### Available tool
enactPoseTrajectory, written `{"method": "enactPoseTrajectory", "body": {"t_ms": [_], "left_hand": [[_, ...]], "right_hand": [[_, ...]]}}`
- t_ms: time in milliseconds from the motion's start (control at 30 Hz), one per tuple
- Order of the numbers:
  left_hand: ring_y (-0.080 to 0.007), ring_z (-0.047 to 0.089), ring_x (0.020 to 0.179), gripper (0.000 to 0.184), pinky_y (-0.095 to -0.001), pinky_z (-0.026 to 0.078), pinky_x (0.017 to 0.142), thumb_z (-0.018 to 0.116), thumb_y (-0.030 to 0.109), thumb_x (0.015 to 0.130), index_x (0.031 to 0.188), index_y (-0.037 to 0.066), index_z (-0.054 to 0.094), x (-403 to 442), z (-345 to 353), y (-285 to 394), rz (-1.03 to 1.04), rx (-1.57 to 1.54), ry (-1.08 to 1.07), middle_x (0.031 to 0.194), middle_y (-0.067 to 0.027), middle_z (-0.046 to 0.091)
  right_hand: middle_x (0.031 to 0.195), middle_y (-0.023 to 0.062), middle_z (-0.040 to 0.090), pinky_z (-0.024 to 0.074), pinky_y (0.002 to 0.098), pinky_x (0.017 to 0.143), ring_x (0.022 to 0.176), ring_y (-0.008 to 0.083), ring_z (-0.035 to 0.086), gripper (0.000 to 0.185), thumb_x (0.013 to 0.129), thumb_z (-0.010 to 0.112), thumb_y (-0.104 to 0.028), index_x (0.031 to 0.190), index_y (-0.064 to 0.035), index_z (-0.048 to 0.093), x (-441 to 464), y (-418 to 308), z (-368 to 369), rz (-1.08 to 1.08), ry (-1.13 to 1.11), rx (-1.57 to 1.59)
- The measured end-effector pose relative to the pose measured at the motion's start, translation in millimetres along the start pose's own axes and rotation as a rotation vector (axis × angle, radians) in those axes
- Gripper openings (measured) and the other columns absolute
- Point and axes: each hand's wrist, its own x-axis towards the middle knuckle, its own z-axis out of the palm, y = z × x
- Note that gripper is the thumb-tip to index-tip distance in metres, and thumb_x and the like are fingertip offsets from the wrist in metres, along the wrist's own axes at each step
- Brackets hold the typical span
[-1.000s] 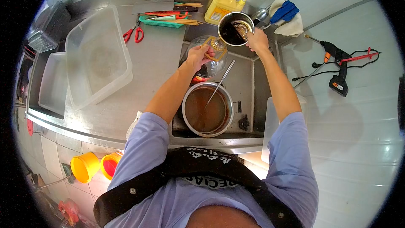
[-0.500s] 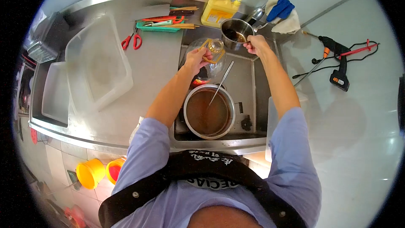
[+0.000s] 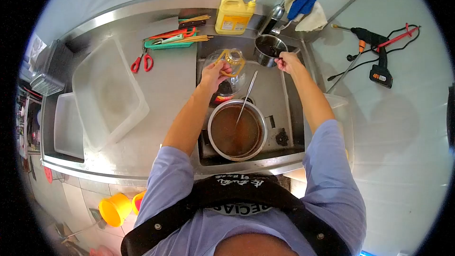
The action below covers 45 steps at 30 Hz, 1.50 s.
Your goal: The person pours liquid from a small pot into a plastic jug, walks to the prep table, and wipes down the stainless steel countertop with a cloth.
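Observation:
My left hand (image 3: 217,73) is closed on the yellow handle of a clear plastic jug (image 3: 242,81), which stands in the sink with its open neck up; some dark stuff shows low in it. My right hand (image 3: 287,61) grips a small steel pot (image 3: 270,60) by its side, to the right of the jug's neck; its inside looks dark. Nearer my body, a large steel pot (image 3: 213,143) holds brown liquid, and a long metal utensil (image 3: 251,84) leans in it.
A yellow pump bottle (image 3: 234,16) stands behind the sink beside the tap (image 3: 271,20). Left on the steel counter lie red-handled scissors (image 3: 142,62), a green tray (image 3: 168,44) with skewers, and large translucent tubs (image 3: 111,97). A black spray gun (image 3: 379,52) hangs on the right.
My right hand has moved the small pot to the right and slightly toward me, away from the jug's neck. My left hand stays on the jug's handle. The camera view has shifted a little.

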Motion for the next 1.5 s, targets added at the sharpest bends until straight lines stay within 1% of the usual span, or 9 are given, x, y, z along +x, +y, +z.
{"method": "enactPoseTrajectory", "body": {"t_ms": [133,267,400,500,600,733,933,1133,1500], "left_hand": [[-0.0187,0.063,0.079,0.016,-0.0346,0.052,0.073,0.053,0.017,0.091,0.1,0.005,0.057,1,-2,-1,0.003,0.013,0.002,0.087,-0.0063,0.063],[-0.0203,0.062,0.083,0.019,-0.0354,0.052,0.077,0.055,0.017,0.09,0.102,0.003,0.057,2,-1,0,-0.009,0.008,0.003,0.091,-0.008,0.062],[-0.0187,0.063,0.08,0.015,-0.0336,0.052,0.073,0.053,0.017,0.09,0.098,0.004,0.057,0,-1,-1,0.004,0.012,-0.001,0.088,-0.0062,0.062],[-0.0177,0.063,0.079,0.014,-0.0326,0.052,0.072,0.053,0.017,0.091,0.096,0.005,0.057,-1,-1,-1,-0.004,0.033,0.013,0.086,-0.005,0.062],[-0.0173,0.063,0.079,0.014,-0.0324,0.052,0.072,0.053,0.018,0.091,0.096,0.006,0.057,4,-2,-3,0.007,0.035,-0.014,0.086,-0.0046,0.062],[-0.0172,0.063,0.079,0.014,-0.0314,0.052,0.07,0.052,0.018,0.091,0.096,0.006,0.057,0,-3,-2,0.01,0.047,-0.017,0.086,-0.0047,0.062],[-0.0178,0.062,0.08,0.017,-0.033,0.052,0.074,0.053,0.018,0.09,0.098,0.004,0.057,-2,-1,0,0.004,0.03,-0.022,0.085,-0.005,0.062],[-0.019,0.062,0.081,0.017,-0.0342,0.052,0.075,0.053,0.017,0.09,0.099,0.003,0.057,-1,-1,-1,0.003,0.053,0.004,0.087,-0.0063,0.062],[-0.0187,0.062,0.079,0.017,-0.0342,0.053,0.073,0.054,0.017,0.09,0.1,0.003,0.056,-6,3,2,0.007,0.019,0.033,0.087,-0.007,0.061]], "right_hand": [[0.071,0.0145,0.056,0.0384,0.0236,0.035,0.042,0.0099,0.044,0.007,0.082,0.044,0.0,0.085,0.0045,0.049,7,1,-13,0.015,0.022,0.333],[0.07,0.0182,0.057,0.0399,0.0232,0.035,0.044,0.0116,0.046,0.008,0.081,0.043,0.002,0.087,0.0046,0.047,8,11,-23,0.009,0.1,0.115],[0.074,0.0212,0.058,0.04,0.0243,0.034,0.041,0.0121,0.044,0.008,0.08,0.043,0.003,0.088,0.0047,0.046,11,11,-28,0.048,0.036,0.361],[0.075,0.0212,0.057,0.04,0.0244,0.035,0.043,0.0119,0.044,0.008,0.08,0.044,0.003,0.088,0.0053,0.045,5,12,-29,-0.057,0.149,0.295],[0.075,0.0176,0.057,0.0415,0.0222,0.037,0.045,0.0106,0.046,0.006,0.081,0.044,0.001,0.084,0.004,0.048,3,16,-27,0.006,0.177,0.076],[0.081,0.0206,0.057,0.0419,0.0231,0.038,0.046,0.0104,0.047,0.006,0.081,0.044,0.001,0.085,0.0052,0.047,-6,13,-31,-0.035,0.052,0.319],[0.067,0.0164,0.058,0.0413,0.0247,0.035,0.041,0.0109,0.046,0.01,0.081,0.046,-0.003,0.078,0.0058,0.05,-11,8,-24,-0.02,0.076,0.044],[0.062,0.0143,0.058,0.0417,0.028,0.033,0.04,0.0127,0.048,0.016,0.082,0.045,-0.006,0.078,0.0077,0.052,-40,-12,-4,-0.399,0.122,-0.27],[0.061,0.012,0.061,0.0473,0.028,0.037,0.045,0.0145,0.056,0.023,0.084,0.044,-0.012,0.087,0.0061,0.057,-72,-46,37,-0.598,0.161,-0.593]]}}
